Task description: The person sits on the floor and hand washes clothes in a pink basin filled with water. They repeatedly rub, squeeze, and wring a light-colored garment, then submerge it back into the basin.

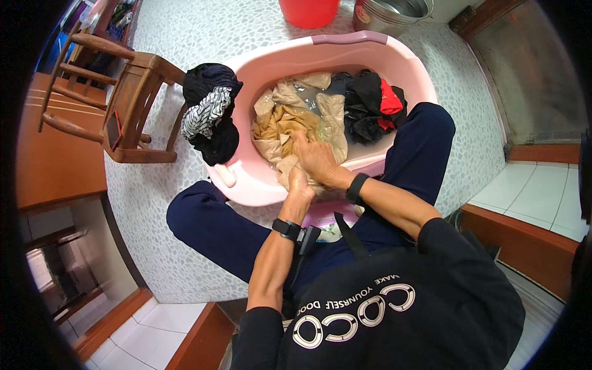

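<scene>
A pink plastic tub (273, 55) of cloudy water stands between my knees. Wet beige cloth (332, 118) spreads through its left half, with a tan-yellow part (293, 121) bunched in the middle. At the tub's near rim, my left hand (300, 182) grips a fold of the beige cloth. My right hand (317, 157) lies just above it, fingers curled down on the same cloth; its fingertips are partly hidden. Black clothing (367, 104) with a red piece (391, 99) sits in the water at the right.
Dark clothes (210, 76) and a black-and-white patterned cloth (208, 111) hang over the tub's left end. A wooden chair (134, 101) with a phone (113, 131) on it stands at left. Beyond the tub are a red bucket (309, 11) and a metal bucket (388, 18).
</scene>
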A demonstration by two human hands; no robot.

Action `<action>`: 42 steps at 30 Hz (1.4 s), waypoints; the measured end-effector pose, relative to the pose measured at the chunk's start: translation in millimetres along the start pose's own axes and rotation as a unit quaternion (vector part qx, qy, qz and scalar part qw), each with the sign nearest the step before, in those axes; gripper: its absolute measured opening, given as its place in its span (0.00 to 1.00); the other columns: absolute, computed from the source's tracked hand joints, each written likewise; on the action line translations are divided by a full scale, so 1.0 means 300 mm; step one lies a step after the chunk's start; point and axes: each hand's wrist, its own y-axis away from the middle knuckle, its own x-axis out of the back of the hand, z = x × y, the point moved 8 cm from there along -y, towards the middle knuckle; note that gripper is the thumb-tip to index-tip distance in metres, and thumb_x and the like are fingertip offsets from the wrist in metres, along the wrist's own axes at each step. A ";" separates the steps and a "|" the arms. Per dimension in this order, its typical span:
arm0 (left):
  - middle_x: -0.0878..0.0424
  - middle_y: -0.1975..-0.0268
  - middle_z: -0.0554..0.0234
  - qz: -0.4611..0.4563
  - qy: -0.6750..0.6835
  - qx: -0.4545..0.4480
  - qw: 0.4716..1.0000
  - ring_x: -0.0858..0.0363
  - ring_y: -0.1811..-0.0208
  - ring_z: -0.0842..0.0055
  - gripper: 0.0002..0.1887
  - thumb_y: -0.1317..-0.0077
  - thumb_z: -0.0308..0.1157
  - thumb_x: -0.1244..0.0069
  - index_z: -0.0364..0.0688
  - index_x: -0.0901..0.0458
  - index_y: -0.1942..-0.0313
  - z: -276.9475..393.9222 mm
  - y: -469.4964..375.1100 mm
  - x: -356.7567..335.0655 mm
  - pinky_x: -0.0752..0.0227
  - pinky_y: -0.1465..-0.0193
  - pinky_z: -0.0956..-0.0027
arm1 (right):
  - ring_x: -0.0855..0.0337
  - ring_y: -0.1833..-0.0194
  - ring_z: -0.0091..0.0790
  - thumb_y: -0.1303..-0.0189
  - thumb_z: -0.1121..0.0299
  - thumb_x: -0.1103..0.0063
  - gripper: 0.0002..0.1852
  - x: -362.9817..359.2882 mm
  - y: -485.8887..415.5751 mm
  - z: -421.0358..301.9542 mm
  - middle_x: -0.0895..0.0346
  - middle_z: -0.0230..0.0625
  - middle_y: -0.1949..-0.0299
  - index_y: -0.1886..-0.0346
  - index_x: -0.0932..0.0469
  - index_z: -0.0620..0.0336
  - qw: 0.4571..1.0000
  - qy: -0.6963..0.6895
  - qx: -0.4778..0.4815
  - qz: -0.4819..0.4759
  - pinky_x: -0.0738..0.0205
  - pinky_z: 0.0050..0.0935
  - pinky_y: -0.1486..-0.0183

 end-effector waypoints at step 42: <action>0.24 0.51 0.53 0.020 0.023 -0.023 0.999 0.22 0.52 0.63 0.16 0.31 0.36 0.66 0.37 0.30 0.48 0.006 -0.029 0.051 0.27 0.47 0.56 | 0.24 0.83 0.50 0.36 0.65 0.56 0.13 -0.014 0.016 0.019 0.27 0.46 0.86 0.51 0.36 0.61 0.999 0.004 -0.047 -0.003 0.31 0.48 0.78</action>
